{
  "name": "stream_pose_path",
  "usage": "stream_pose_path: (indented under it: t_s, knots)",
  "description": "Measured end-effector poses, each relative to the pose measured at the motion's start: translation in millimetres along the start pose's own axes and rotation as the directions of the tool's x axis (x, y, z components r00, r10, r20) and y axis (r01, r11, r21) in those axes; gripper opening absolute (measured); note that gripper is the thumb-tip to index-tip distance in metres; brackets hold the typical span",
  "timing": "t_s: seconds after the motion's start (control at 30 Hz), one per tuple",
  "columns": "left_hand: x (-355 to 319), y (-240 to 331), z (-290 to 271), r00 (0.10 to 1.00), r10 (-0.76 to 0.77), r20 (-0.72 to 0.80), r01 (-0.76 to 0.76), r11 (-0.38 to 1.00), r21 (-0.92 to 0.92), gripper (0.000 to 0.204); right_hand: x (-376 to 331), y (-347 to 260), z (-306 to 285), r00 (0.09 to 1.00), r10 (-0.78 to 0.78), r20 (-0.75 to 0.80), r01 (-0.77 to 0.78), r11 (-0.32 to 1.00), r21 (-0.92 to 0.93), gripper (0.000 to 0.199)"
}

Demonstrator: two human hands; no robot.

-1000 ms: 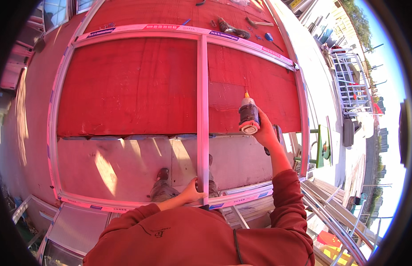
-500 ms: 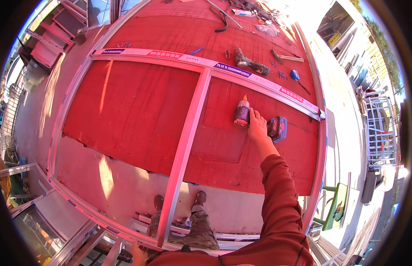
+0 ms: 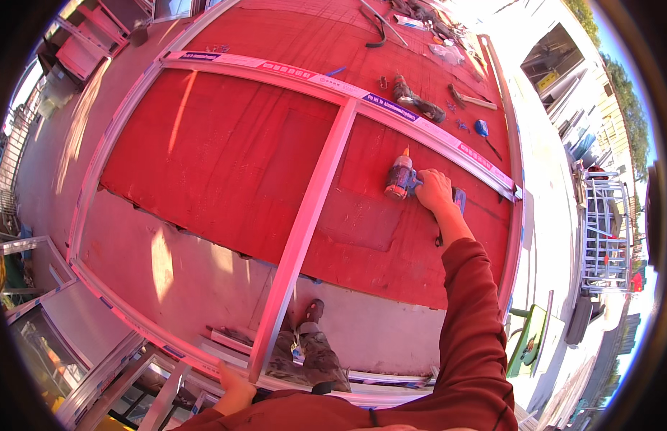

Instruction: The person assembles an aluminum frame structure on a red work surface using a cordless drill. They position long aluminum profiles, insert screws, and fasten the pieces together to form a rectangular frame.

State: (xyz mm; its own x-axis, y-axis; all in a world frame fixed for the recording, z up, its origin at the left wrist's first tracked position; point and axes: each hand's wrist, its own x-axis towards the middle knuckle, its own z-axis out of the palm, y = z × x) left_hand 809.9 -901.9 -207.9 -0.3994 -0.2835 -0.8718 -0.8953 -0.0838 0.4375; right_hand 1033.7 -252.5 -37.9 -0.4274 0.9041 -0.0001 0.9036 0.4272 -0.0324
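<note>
My right hand is closed around the handle of a cordless drill, whose orange-tipped nose points away from me. The drill's dark battery end shows past my hand, over the red board. That board lies within a large aluminium frame wrapped in pink and white film. At the lower edge, my left hand grips the near rail of the frame, with some of its fingers hidden.
Beyond the crossbar lie a second drill, a hammer, a blue tape measure and small scattered screws. My leg stands inside the frame's near part. An aluminium ladder is at far right, near a green object.
My right hand has gone from touching beside the drill to wrapping round its handle, and the drill has turned a little. More of my left hand shows at the near rail. The view has shifted.
</note>
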Motion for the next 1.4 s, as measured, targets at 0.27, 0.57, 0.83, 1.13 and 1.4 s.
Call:
stream_pose_path:
  t_s: [0.27,0.57,0.83,1.13,1.4]
  knots:
    - [-49.3,8.9,35.2,0.936,0.17,-0.307,-0.116,0.976,0.186,0.064,90.3,-67.4,-20.6,0.979,-0.085,-0.186,0.107,0.988,0.113,0.041]
    - [-13.2,-6.7,45.7,0.897,0.24,-0.371,-0.135,0.948,0.287,0.069,203.3,-97.7,-13.3,0.909,-0.121,-0.399,0.159,0.985,0.062,0.06]
    - [52.5,-47.4,51.3,0.92,0.258,-0.294,-0.225,0.964,0.143,0.065,243.2,-108.9,-75.8,0.977,0.005,-0.212,0.03,0.987,0.158,0.073]
    - [74.9,-42.6,132.2,0.868,0.28,-0.411,-0.172,0.945,0.279,0.067,208.7,-83.5,-187.5,0.974,-0.096,-0.206,0.13,0.978,0.161,0.071]
    - [141.5,-108.3,209.0,0.918,-0.009,-0.397,0.056,0.993,0.107,0.085,88.9,-107.8,-294.6,0.991,-0.005,-0.134,0.085,0.797,0.598,0.06]
